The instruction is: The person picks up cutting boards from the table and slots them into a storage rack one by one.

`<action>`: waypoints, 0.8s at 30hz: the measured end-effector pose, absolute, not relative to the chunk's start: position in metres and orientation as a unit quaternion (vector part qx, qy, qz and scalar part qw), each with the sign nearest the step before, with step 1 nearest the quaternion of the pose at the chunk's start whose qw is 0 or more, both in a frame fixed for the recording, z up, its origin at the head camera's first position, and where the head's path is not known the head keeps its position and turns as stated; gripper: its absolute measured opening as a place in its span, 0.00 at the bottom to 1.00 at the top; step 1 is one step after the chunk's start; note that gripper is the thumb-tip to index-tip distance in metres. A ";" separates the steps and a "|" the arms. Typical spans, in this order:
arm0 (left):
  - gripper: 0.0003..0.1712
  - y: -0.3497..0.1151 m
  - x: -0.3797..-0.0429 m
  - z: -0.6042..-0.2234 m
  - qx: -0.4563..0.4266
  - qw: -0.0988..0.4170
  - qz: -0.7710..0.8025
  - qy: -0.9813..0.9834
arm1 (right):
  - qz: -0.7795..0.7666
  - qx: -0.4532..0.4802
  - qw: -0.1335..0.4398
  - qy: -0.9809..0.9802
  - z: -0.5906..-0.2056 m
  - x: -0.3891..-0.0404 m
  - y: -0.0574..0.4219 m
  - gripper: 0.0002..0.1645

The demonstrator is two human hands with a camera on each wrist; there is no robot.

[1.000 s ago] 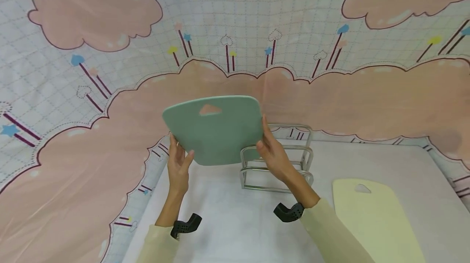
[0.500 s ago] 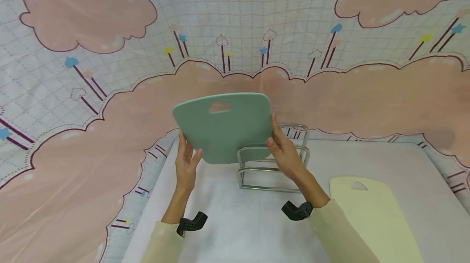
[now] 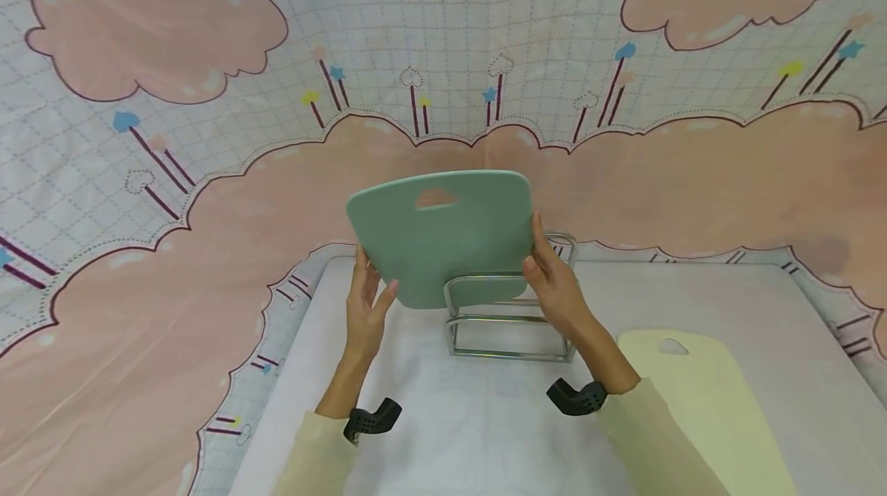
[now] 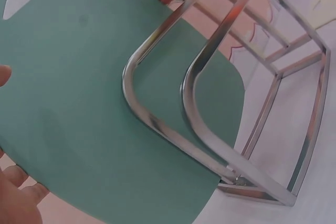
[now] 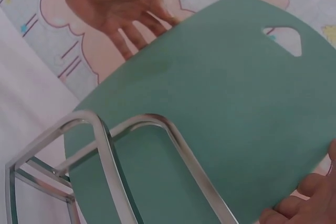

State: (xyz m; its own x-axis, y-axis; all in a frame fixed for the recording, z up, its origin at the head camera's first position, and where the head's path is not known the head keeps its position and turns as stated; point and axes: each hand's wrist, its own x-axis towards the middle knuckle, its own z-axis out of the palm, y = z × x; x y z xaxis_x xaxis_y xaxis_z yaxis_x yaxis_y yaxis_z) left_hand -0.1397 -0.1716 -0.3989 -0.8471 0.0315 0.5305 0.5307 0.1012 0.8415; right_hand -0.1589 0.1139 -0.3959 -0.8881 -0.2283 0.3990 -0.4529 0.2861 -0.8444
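Observation:
A green cutting board (image 3: 443, 234) with a handle hole leans upright and slightly tilted between both hands. My left hand (image 3: 367, 311) pinches its left edge, thumb in front and fingers behind. On the opposite edge, my right hand (image 3: 561, 292) grips the board the same way. The lower right part of the board sits behind the front loops of a silver metal rack (image 3: 509, 357). In the left wrist view, two loops of the rack (image 4: 191, 87) cross in front of the board. Whether its lower edge touches the rack's base cannot be told.
A pale yellow cutting board (image 3: 707, 403) lies flat on the white tabletop (image 3: 471, 427), to the right of the rack and partly under the right sleeve (image 3: 658, 434). A cloth with pink clouds (image 3: 159, 34) hangs behind the table.
Both hands have carried the green cutting board to the right, so more of it overlaps the rack. The whole scene has shifted slightly left in the head view.

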 end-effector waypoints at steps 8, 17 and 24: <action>0.45 -0.161 -0.140 -0.396 -0.205 0.178 -0.652 -0.708 | 0.551 0.208 0.114 -0.800 -0.396 -0.156 0.128 0.49; 0.45 -0.149 -0.145 -0.396 -0.235 0.173 -0.646 -0.706 | 0.557 0.194 0.110 -0.800 -0.398 -0.153 0.141 0.47; 0.45 -0.140 -0.147 -0.394 -0.242 0.167 -0.642 -0.708 | 0.557 0.180 0.105 -0.804 -0.400 -0.150 0.152 0.44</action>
